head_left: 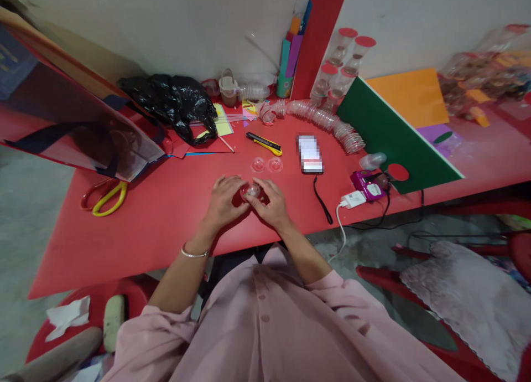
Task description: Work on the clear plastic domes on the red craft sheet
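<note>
My left hand (pixel 226 201) and my right hand (pixel 269 204) meet over the red table near its front edge. Between their fingers and thumbs they grip a small clear plastic domed piece (pixel 251 191), partly covered by the fingers. Just beyond it lie two round clear plastic pieces (pixel 258 164) side by side. Farther back is a yellow and black box cutter (pixel 264 143). A phone (pixel 310 154) with a lit, blurred screen lies to the right, its black strap trailing towards me.
Yellow-handled scissors (pixel 110 198) lie left, near a large bag (pixel 83 105). A black plastic bag (pixel 174 102) sits behind. Nested clear plastic cups (pixel 327 119) curve along the back right, before red-topped clear containers (pixel 342 80). A green board (pixel 394 138) leans beside a purple device (pixel 369 185).
</note>
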### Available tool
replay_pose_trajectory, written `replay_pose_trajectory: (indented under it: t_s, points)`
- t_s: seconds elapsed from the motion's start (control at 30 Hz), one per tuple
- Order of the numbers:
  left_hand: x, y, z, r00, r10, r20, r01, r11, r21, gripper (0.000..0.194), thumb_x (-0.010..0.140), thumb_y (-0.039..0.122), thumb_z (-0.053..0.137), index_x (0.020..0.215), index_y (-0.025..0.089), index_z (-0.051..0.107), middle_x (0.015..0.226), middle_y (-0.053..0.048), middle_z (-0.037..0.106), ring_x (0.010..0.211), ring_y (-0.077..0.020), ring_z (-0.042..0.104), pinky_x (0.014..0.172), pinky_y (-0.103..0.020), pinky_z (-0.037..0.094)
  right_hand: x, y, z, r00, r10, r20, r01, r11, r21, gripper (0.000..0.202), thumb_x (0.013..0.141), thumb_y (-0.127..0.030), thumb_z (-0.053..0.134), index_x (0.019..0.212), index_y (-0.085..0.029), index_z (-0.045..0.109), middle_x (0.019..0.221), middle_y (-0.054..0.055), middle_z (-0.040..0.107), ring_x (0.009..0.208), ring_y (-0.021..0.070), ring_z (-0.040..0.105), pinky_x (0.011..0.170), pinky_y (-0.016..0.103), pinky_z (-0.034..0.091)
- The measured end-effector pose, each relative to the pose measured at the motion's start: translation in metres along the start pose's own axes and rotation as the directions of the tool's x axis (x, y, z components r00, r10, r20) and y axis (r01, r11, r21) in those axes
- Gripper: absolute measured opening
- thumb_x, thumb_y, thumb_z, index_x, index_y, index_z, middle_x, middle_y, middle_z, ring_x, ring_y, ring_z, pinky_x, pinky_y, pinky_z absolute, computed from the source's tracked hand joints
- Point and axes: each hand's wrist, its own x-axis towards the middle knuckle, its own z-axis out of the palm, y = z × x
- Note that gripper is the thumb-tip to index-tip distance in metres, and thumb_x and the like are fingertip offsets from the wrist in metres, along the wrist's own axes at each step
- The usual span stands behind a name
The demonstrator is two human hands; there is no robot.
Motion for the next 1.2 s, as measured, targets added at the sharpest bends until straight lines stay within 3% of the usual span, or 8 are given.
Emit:
replay_pose_trajectory:
  t_s: [0.17, 0.37, 0.53, 0.7, 0.87, 1.0, 1.2]
  points:
    - [-0.0006, 0.0003, 0.0005, 0.999, 0.005, -0.048, -0.005, 1.000, -0.012, 0.054, 0.088, 0.040, 0.074, 0.139, 0.025, 0.065, 0.137, -0.012, 0.076, 0.133, -0.0327, 0.069, 0.127, -0.057, 0.040, -0.0015, 0.0011, -0.0011, 0.998, -0.059, 0.013, 0.059, 0.998, 0.018, 0.051, 0.103, -0.047, 0.067, 0.152, -0.032, 0.061, 0.141, 0.010, 0.072, 0.130, 0.0269, 0.069, 0.113, 0.048, 0.059]
    - [0.0002, 0.0002, -0.0006, 0.999, 0.030, -0.032, -0.030, 1.000, -0.006, 0.061, 0.088, 0.040, 0.075, 0.146, 0.026, 0.062, 0.143, -0.013, 0.072, 0.138, -0.0338, 0.065, 0.124, -0.057, 0.043, -0.0004, 0.0002, 0.0001, 1.000, -0.027, 0.008, 0.027, 1.000, 0.000, 0.049, 0.103, -0.051, 0.068, 0.147, -0.032, 0.065, 0.130, 0.010, 0.076, 0.119, 0.0265, 0.072, 0.106, 0.047, 0.062]
    - [0.0006, 0.0003, -0.0007, 1.000, 0.001, -0.004, -0.001, 1.000, 0.006, 0.055, 0.088, 0.042, 0.075, 0.141, 0.029, 0.066, 0.140, -0.011, 0.074, 0.136, -0.0333, 0.067, 0.126, -0.059, 0.041, -0.0004, -0.0016, -0.0004, 1.000, -0.006, -0.007, 0.006, 1.000, 0.012, 0.050, 0.101, -0.053, 0.071, 0.145, -0.031, 0.066, 0.122, 0.009, 0.076, 0.111, 0.0254, 0.073, 0.100, 0.044, 0.063]
    - [-0.0006, 0.0017, -0.0006, 0.998, 0.019, -0.055, -0.019, 1.000, -0.005, 0.064, 0.085, 0.040, 0.076, 0.146, 0.026, 0.062, 0.140, -0.012, 0.074, 0.134, -0.0333, 0.068, 0.127, -0.058, 0.040, -0.0013, 0.0003, -0.0013, 0.997, -0.078, 0.005, 0.078, 0.997, 0.030, 0.050, 0.102, -0.046, 0.069, 0.150, -0.031, 0.062, 0.139, 0.010, 0.073, 0.128, 0.0260, 0.070, 0.112, 0.046, 0.059]
    - [-0.0005, 0.0001, -0.0001, 0.998, 0.049, -0.047, -0.049, 0.999, -0.012, 0.068, 0.086, 0.041, 0.078, 0.150, 0.026, 0.060, 0.146, -0.014, 0.071, 0.139, -0.0348, 0.064, 0.123, -0.056, 0.044, -0.0010, 0.0025, 0.0011, 0.996, -0.083, -0.030, 0.083, 0.996, 0.022, 0.048, 0.103, -0.047, 0.070, 0.148, -0.030, 0.064, 0.131, 0.010, 0.076, 0.118, 0.0255, 0.073, 0.105, 0.044, 0.062]
    - [-0.0005, -0.0030, 0.0020, 0.998, 0.046, -0.052, -0.046, 0.999, -0.008, 0.061, 0.087, 0.043, 0.079, 0.145, 0.027, 0.064, 0.139, -0.012, 0.075, 0.134, -0.0338, 0.069, 0.124, -0.058, 0.041, -0.0006, 0.0025, 0.0020, 0.998, -0.051, -0.027, 0.051, 0.999, 0.007, 0.051, 0.101, -0.052, 0.072, 0.147, -0.030, 0.065, 0.125, 0.009, 0.077, 0.112, 0.0257, 0.074, 0.101, 0.045, 0.063]
    - [-0.0006, -0.0005, 0.0011, 0.998, 0.031, -0.058, -0.031, 1.000, 0.003, 0.062, 0.087, 0.043, 0.078, 0.145, 0.026, 0.064, 0.141, -0.012, 0.075, 0.133, -0.0337, 0.069, 0.125, -0.058, 0.040, -0.0009, 0.0009, 0.0005, 0.998, -0.057, -0.010, 0.057, 0.998, 0.014, 0.053, 0.102, -0.048, 0.069, 0.152, -0.031, 0.061, 0.137, 0.011, 0.074, 0.124, 0.0273, 0.072, 0.107, 0.048, 0.061]
